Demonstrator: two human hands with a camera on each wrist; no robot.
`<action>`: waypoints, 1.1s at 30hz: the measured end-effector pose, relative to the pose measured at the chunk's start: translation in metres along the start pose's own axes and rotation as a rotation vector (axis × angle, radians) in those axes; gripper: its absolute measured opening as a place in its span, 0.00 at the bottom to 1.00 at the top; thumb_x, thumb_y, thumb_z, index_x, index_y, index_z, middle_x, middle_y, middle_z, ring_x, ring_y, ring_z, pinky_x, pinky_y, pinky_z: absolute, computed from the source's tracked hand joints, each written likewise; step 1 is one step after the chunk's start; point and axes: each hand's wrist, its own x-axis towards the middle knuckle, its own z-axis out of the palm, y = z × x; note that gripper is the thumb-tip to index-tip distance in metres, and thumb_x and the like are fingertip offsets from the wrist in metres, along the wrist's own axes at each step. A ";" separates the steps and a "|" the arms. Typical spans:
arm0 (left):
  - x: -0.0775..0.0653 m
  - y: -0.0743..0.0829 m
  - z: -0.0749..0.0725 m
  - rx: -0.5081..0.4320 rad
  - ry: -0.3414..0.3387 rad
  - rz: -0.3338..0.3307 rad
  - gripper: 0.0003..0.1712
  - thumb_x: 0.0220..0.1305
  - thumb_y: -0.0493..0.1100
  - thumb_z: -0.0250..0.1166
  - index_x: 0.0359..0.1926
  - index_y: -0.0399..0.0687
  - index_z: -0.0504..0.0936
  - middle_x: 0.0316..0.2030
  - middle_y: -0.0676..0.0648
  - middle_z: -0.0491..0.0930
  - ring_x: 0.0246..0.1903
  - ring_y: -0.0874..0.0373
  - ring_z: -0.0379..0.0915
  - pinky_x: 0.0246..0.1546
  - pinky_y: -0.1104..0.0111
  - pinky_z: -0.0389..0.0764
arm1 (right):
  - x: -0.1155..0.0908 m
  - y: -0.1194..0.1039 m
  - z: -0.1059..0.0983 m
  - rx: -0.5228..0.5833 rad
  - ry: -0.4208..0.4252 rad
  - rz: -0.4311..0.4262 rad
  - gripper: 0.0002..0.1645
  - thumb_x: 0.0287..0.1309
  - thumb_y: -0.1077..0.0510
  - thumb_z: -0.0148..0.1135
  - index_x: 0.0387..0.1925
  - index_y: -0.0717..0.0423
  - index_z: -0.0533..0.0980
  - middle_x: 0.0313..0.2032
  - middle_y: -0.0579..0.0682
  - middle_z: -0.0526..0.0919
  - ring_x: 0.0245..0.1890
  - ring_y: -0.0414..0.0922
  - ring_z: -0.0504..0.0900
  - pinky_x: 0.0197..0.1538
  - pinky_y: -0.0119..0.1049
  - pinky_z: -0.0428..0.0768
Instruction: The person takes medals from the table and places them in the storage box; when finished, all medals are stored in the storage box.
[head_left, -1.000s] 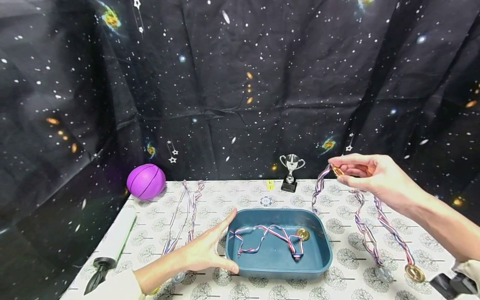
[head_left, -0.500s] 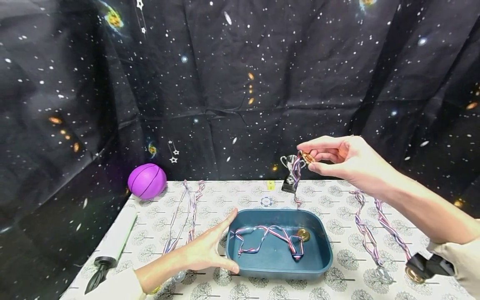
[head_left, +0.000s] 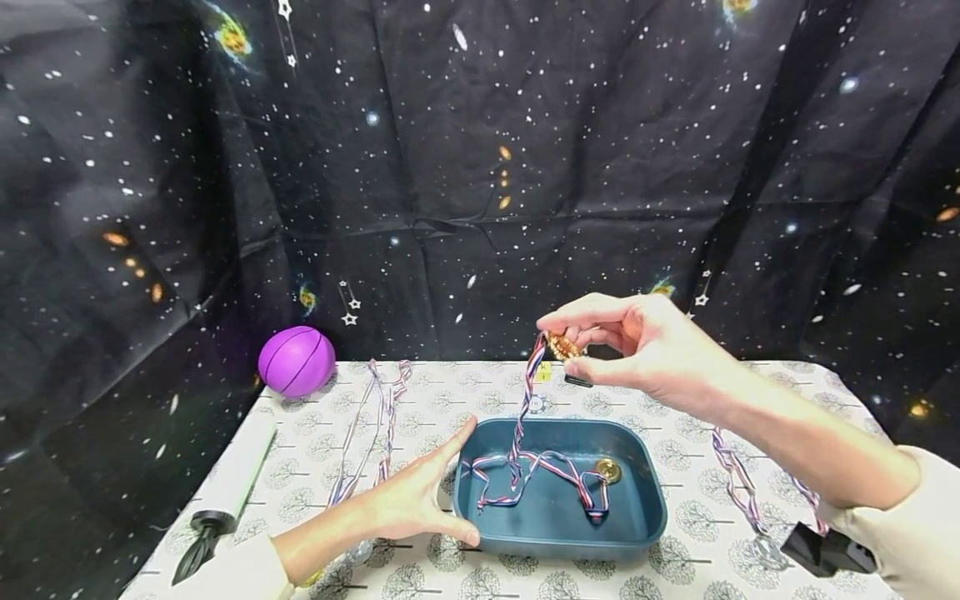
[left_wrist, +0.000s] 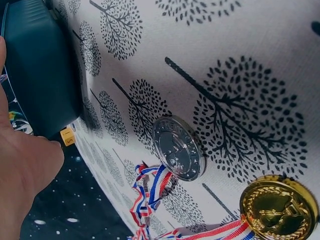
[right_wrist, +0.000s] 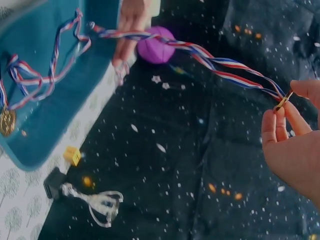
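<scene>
My right hand pinches a gold medal between thumb and fingers, above the back of the blue bin. Its striped ribbon hangs down, the lower end inside the bin. Another gold medal lies in the bin at the right, its red, white and blue ribbon spread over the floor. At the bin's left end rests my left hand, thumb and fingers spread along the outside. The left wrist view shows a silver medal and a gold medal on the cloth beside the bin.
A purple ball and a pump stand at the left. The small trophy is mostly behind my right hand in the head view, near a yellow cube. Right of the bin lies a silver medal.
My right hand has carried the gold medal leftward from the right of the trophy to above the bin, and its ribbon now reaches inside. The left hand stays at the bin.
</scene>
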 end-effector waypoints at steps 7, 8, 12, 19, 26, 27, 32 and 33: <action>0.000 -0.001 0.000 0.002 -0.002 0.004 0.83 0.46 0.60 0.87 0.87 0.54 0.36 0.85 0.48 0.39 0.82 0.51 0.40 0.80 0.46 0.48 | 0.005 0.003 0.021 0.033 -0.041 -0.034 0.27 0.57 0.71 0.76 0.59 0.58 0.85 0.54 0.52 0.88 0.47 0.53 0.84 0.54 0.33 0.83; 0.001 -0.001 -0.001 0.007 -0.002 0.006 0.83 0.46 0.60 0.87 0.87 0.54 0.36 0.85 0.47 0.40 0.82 0.51 0.40 0.80 0.46 0.48 | 0.005 0.003 0.023 0.036 -0.044 -0.031 0.27 0.57 0.71 0.77 0.59 0.58 0.85 0.54 0.52 0.88 0.47 0.53 0.84 0.54 0.33 0.84; 0.001 -0.001 -0.001 0.021 0.003 0.021 0.83 0.46 0.59 0.88 0.87 0.52 0.37 0.85 0.45 0.42 0.82 0.49 0.43 0.79 0.45 0.50 | 0.007 0.000 0.030 0.046 -0.051 -0.019 0.28 0.57 0.70 0.76 0.60 0.56 0.85 0.54 0.51 0.88 0.47 0.53 0.85 0.53 0.35 0.84; -0.001 -0.002 -0.001 0.006 -0.006 0.018 0.82 0.47 0.60 0.87 0.87 0.58 0.36 0.85 0.46 0.41 0.82 0.50 0.42 0.79 0.44 0.50 | -0.002 0.003 0.046 0.083 -0.081 -0.018 0.30 0.60 0.67 0.75 0.65 0.51 0.83 0.58 0.48 0.87 0.51 0.51 0.86 0.57 0.39 0.84; 0.000 -0.001 0.000 -0.010 -0.015 0.022 0.82 0.47 0.58 0.88 0.87 0.56 0.36 0.85 0.44 0.44 0.81 0.49 0.44 0.79 0.44 0.50 | -0.030 0.030 0.060 0.059 -0.122 0.060 0.30 0.60 0.62 0.76 0.64 0.57 0.81 0.55 0.50 0.88 0.52 0.51 0.85 0.56 0.35 0.85; 0.000 -0.001 0.000 -0.008 -0.015 0.024 0.83 0.47 0.58 0.88 0.87 0.55 0.36 0.84 0.44 0.44 0.81 0.49 0.44 0.79 0.44 0.50 | -0.034 0.034 0.061 0.056 -0.129 0.062 0.30 0.60 0.62 0.76 0.64 0.59 0.81 0.55 0.51 0.87 0.52 0.52 0.85 0.56 0.34 0.84; 0.001 0.000 -0.001 -0.006 -0.015 0.022 0.83 0.46 0.57 0.88 0.87 0.54 0.36 0.85 0.43 0.43 0.82 0.49 0.43 0.79 0.45 0.50 | -0.047 0.052 0.062 -0.007 -0.158 0.080 0.28 0.59 0.65 0.75 0.62 0.56 0.82 0.55 0.48 0.87 0.50 0.49 0.84 0.57 0.32 0.82; 0.001 0.000 -0.001 -0.003 -0.014 0.021 0.83 0.46 0.58 0.88 0.87 0.54 0.36 0.85 0.44 0.42 0.82 0.49 0.42 0.79 0.45 0.50 | -0.049 0.055 0.061 -0.026 -0.164 0.093 0.28 0.59 0.65 0.75 0.62 0.55 0.82 0.55 0.47 0.87 0.50 0.48 0.84 0.57 0.32 0.82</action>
